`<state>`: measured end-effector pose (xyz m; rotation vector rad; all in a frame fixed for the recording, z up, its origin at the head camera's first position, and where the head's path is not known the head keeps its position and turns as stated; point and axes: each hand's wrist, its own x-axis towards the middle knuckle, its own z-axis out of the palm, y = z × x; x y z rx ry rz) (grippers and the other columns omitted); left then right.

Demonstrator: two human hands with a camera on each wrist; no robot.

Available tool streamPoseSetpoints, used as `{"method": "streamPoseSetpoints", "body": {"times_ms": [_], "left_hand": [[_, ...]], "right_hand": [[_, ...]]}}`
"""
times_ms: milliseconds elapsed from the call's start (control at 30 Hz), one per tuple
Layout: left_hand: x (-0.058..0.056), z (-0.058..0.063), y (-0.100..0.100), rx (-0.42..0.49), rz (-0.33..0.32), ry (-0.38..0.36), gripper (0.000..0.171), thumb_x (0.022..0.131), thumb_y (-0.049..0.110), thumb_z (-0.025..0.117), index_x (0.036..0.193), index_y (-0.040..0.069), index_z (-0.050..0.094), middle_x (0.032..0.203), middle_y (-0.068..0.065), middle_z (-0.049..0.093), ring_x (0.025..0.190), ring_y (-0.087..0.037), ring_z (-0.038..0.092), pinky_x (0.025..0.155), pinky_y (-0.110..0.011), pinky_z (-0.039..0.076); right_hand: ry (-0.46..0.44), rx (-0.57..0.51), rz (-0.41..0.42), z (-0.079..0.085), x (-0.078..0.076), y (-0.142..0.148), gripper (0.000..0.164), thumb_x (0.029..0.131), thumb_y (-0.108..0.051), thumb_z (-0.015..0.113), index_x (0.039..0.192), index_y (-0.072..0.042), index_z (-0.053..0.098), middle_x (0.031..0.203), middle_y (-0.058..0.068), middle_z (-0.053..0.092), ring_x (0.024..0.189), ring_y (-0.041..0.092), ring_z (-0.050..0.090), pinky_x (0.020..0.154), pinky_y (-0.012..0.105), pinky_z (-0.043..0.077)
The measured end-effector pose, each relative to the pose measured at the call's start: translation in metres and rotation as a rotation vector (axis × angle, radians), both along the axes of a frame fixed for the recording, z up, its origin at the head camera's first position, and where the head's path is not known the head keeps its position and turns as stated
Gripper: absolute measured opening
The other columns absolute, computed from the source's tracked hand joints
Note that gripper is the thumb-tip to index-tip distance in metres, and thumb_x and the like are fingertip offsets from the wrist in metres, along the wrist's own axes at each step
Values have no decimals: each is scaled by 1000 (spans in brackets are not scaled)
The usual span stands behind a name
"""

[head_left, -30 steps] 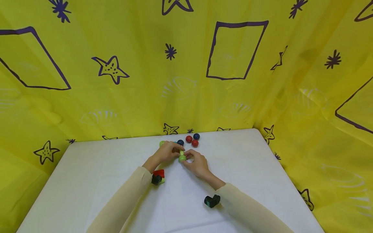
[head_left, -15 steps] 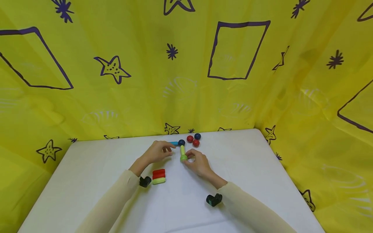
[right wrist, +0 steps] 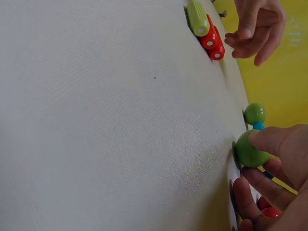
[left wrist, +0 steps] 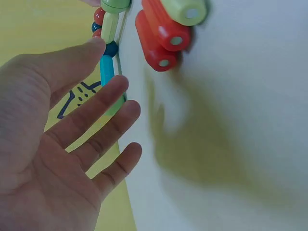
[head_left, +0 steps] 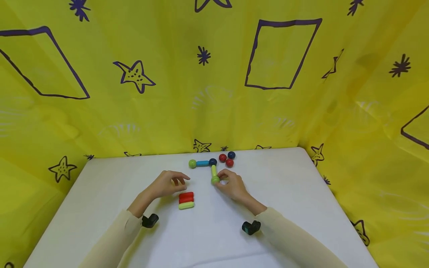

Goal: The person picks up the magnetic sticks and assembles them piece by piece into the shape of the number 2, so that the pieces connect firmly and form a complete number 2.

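Observation:
Short rods and balls from a magnetic building set lie joined on the table. A green ball [head_left: 192, 163], a blue rod [head_left: 202, 163] and a dark blue ball [head_left: 212, 161] form a row. From the dark blue ball a light green rod [head_left: 214, 171] runs toward the front, ending in a nearer green ball [right wrist: 250, 150]. My right hand [head_left: 232, 186] pinches that nearer ball between thumb and fingers. Holding nothing, my left hand [head_left: 167, 184] hovers with fingers spread, left of the joined pieces. Just in front of it lie two red rods [left wrist: 161, 36] and another light green rod [left wrist: 185, 9].
Two red balls [head_left: 229, 162] and a loose dark blue ball [head_left: 231, 155] sit to the right of the joined pieces. The white tabletop [head_left: 285, 193] ends at a yellow patterned curtain [head_left: 161, 119] behind and on the sides.
My left hand has let go of the light green rod and drawn back to the left and nearer, uncovering the row and the loose rods. My right hand stays at the nearer green ball.

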<state>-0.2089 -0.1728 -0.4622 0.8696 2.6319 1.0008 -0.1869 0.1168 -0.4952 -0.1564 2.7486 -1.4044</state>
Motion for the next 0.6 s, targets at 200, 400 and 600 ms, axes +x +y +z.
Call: {"method": "streamPoseSetpoints", "body": {"times_ms": [200,400,600], "left_hand": [[7,-7,-7,17,-29,-14,27,88,15,81,114,8,77,88,6,72,78,-12,61,70,-25,52],[11,-10,-6,3,-47,-34,21,89,11,80,110,10,79,87,7,70,75,-13,58,68,-24,52],[12,-13,-6,-32,-35,-46,20,90,10,79,110,10,79,89,6,72,73,-11,56,66,-24,51]], "right_hand": [[5,0,5,1,-1,2,21,90,-16,80,109,-13,70,107,3,74,110,27,62,99,51,47],[11,-5,14,0,-1,4,21,91,-16,80,109,-13,70,107,4,75,109,27,62,95,50,49],[8,14,15,-2,-2,3,22,91,-17,80,110,-14,70,108,2,75,108,25,62,90,46,50]]}}
